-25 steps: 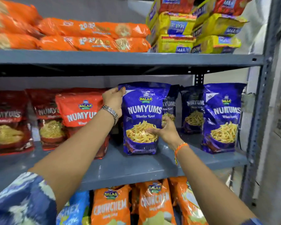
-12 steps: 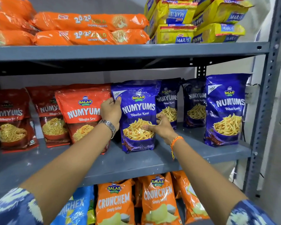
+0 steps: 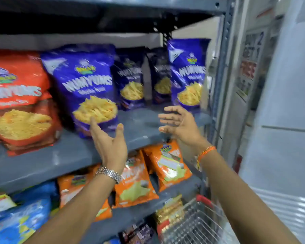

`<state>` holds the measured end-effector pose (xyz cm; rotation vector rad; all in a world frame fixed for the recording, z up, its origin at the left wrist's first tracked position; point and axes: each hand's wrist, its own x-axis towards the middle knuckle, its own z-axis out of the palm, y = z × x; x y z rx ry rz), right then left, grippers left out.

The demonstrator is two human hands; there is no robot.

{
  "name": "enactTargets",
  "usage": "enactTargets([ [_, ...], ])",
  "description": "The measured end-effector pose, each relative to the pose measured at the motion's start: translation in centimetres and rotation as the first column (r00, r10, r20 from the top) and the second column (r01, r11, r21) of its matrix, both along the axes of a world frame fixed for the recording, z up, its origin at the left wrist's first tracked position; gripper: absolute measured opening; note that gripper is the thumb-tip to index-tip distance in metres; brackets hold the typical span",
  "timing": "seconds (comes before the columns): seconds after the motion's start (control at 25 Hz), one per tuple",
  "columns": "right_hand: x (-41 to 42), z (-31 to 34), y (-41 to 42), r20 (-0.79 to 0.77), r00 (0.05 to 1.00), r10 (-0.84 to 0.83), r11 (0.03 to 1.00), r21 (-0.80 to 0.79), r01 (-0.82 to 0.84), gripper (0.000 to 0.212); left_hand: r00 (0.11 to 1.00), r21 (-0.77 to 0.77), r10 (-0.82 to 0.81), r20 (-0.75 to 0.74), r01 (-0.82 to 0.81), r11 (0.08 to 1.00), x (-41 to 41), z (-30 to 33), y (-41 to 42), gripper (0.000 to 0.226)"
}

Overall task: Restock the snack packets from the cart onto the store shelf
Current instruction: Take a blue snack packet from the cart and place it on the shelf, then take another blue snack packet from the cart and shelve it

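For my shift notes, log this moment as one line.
stage: packet placed | left hand: open, empty | right hand: open, empty | blue packet: upright on shelf | cart: lower right

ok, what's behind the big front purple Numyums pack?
Behind the front purple pack, to its right, two more purple packs stand further back on the grey shelf. Whatever sits directly behind it is covered. Both hands are open, off it.
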<state>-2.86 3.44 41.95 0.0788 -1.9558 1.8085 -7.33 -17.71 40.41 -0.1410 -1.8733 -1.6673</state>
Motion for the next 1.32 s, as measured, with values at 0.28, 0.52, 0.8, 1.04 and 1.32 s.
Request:
enactTargets([
  [0.28, 19.0, -16.1, 12.4, 0.391, 0.903, -0.180, 0.980, -0.010, 0.200, 0.049, 0.928, -0.312, -0.364, -0.076, 0.325, 0.893, 9.8, -14.0, 11.6, 0.094],
  [0.52, 31.9, -33.6, 17.5, 0.801, 0.522, -0.293, 0.939, 0.140, 0.314, 0.056, 0.384, -0.336, -0.452, 0.805, 0.923, 0.185, 17.0, -32.7, 19.5, 0.101],
  [0.8, 38.9, -53.6, 12.6, 0.978, 0.141, -0.152, 0.970, 0.120, 0.213, 0.064, 0.041, 0.076, 0.312, 0.949, 0.932, -0.355, 23.9, -53.0, 16.0, 0.119],
  [1.04, 33.9, -50.7, 16.4, 0.913, 0.318, -0.256, 0.961, 0.204, 0.186, 0.042, -0.105, 0.071, 0.063, 0.993, 0.915, 0.398, 21.6, -53.9, 19.2, 0.091],
  [1.32, 33.3, -54.4, 17.2, 0.902, 0.302, -0.310, 0.862, 0.133, 0.489, 0.010, -0.318, 0.305, 0.033, 0.947, 0.929, 0.210, 22.9, -57.1, 18.1, 0.082],
])
